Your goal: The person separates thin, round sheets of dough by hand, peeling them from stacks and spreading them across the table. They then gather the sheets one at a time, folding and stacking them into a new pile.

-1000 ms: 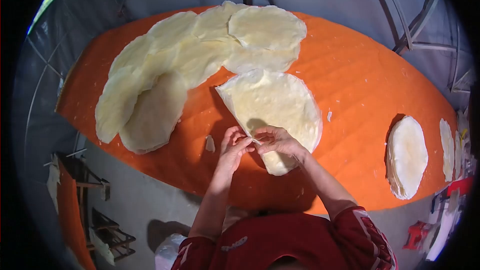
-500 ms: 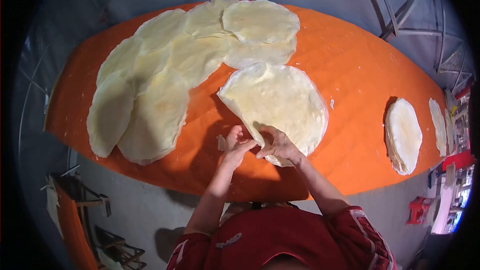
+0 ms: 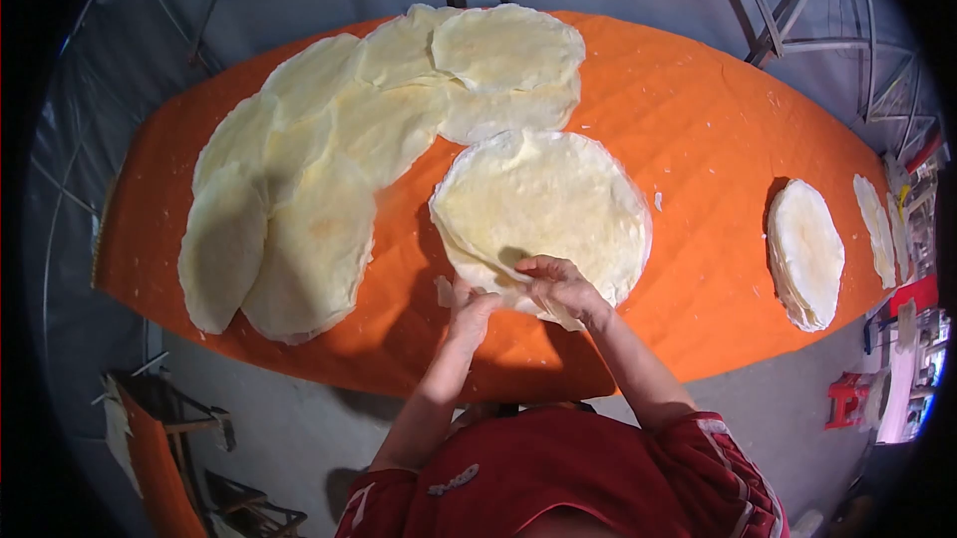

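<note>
In front of me a stack of thin, round, pale flatbread sheets (image 3: 558, 189) lies on the orange table. The top sheet's near-left edge is raised and folded inward, and the layers under it show. My right hand (image 3: 560, 289) pinches this raised edge over the near side of the stack. My left hand (image 3: 469, 311) is at the near-left rim, its fingers closed against the lower layers; what exactly lies between the fingertips is hidden. A small pale scrap (image 3: 444, 291) lies by my left hand.
Overlapping flatbread sheets (image 3: 309, 229) spread across the left and far side of the orange table (image 3: 718, 219). A thick flatbread stack (image 3: 805, 254) sits at the right, with further sheets (image 3: 874, 229) near the right edge. A red stool (image 3: 847, 400) stands on the floor.
My right hand has carried the edge slightly up and away from my left hand, uncovering more of the layers beneath. My left hand has moved slightly down. The camera view has shifted a little.
</note>
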`<state>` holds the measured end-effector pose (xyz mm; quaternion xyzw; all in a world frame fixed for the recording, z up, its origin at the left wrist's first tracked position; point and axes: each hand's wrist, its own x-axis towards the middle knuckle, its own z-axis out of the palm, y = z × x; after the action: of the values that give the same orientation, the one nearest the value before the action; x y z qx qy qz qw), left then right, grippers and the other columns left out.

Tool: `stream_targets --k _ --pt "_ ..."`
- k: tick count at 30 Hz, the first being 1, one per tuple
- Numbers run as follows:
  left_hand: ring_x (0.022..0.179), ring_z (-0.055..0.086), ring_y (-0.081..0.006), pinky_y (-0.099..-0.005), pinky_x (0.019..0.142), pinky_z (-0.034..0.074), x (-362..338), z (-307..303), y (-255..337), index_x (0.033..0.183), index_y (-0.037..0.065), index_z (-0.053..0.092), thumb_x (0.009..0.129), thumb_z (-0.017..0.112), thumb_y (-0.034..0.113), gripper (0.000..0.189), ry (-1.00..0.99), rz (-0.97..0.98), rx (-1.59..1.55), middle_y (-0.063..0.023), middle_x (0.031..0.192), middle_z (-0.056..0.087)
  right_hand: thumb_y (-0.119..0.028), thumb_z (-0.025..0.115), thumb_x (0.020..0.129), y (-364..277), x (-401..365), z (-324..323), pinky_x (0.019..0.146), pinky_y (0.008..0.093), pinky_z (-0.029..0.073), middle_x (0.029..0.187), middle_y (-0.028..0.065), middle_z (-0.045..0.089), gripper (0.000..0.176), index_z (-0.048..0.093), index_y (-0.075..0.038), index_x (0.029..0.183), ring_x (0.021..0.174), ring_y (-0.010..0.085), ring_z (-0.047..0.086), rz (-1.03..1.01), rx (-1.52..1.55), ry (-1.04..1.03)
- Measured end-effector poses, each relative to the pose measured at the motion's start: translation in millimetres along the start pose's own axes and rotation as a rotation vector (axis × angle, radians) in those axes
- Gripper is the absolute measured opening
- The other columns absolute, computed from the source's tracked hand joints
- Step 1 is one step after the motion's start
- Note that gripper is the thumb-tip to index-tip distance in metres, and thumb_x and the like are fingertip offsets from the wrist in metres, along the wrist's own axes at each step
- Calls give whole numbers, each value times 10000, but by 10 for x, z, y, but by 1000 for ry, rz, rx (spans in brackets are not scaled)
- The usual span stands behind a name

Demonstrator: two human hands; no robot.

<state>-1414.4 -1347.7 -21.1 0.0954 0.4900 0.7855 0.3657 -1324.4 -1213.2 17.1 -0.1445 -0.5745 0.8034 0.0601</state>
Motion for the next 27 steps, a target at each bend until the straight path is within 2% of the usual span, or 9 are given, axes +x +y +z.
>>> stream_targets --k 3,6,8,10,12,14,18,22,27 --pt "668 499 -106 -219 418 330 44 -18 -48 917 65 451 549 476 -124 414 297 -286 -88 -30 790 507 -83 600 692 -138 8 236 627 291 452 823 150 588 331 522 5 1002 698 202 582 110 -87 270" --pt "647 509 -132 -242 413 348 -18 35 38 943 86 456 633 558 -33 347 324 -253 -184 -21 787 514 -124 589 680 94 31 237 498 318 427 614 240 508 206 583 -58 875 499 313 492 -281 -1322 277" --pt "646 513 -139 -250 420 359 -59 10 85 950 86 457 666 584 7 321 388 -148 -111 -21 791 518 -156 597 677 253 268 -367 474 305 418 592 167 555 172 596 -38 802 463 249 500 -516 -1129 219" --pt "695 542 -174 -275 500 417 -133 -264 -73 989 53 474 700 613 69 321 319 -305 -4 -50 845 542 -31 565 662 -341 352 -887 528 313 405 600 46 556 27 581 -21 681 542 164 489 -66 -771 176" --pt "739 549 -177 -278 506 441 -179 -448 -143 957 15 502 702 595 37 272 279 -271 23 -73 840 552 -309 487 793 -666 473 -2035 642 313 456 854 107 586 354 550 7 940 747 175 561 -539 -1059 55" --pt "784 556 -179 -281 511 466 -264 -595 -203 925 -23 530 704 578 5 228 246 -240 47 -95 835 562 -119 566 695 -1476 539 -2210 570 308 440 567 21 535 103 584 -27 652 567 123 517 -487 -179 470" --pt "698 572 -176 -301 509 470 -458 -588 -52 927 -25 555 706 583 35 231 318 -256 118 -123 843 581 -58 477 679 -2841 110 -952 500 261 418 581 12 529 125 577 11 711 547 83 493 -367 -1234 607" --pt "578 565 -147 -273 503 472 -529 -448 740 915 -21 558 725 601 110 235 -161 -548 1292 -110 800 592 3 444 670 -2456 103 -261 486 270 404 542 86 496 119 543 -9 734 476 189 469 -474 -1823 325" --pt "644 566 -131 -268 551 494 -475 -411 856 861 5 539 778 566 155 174 -41 -250 258 -64 781 572 -69 533 594 -674 115 54 556 346 433 685 89 556 335 537 -68 929 625 263 539 -238 -1851 -408"
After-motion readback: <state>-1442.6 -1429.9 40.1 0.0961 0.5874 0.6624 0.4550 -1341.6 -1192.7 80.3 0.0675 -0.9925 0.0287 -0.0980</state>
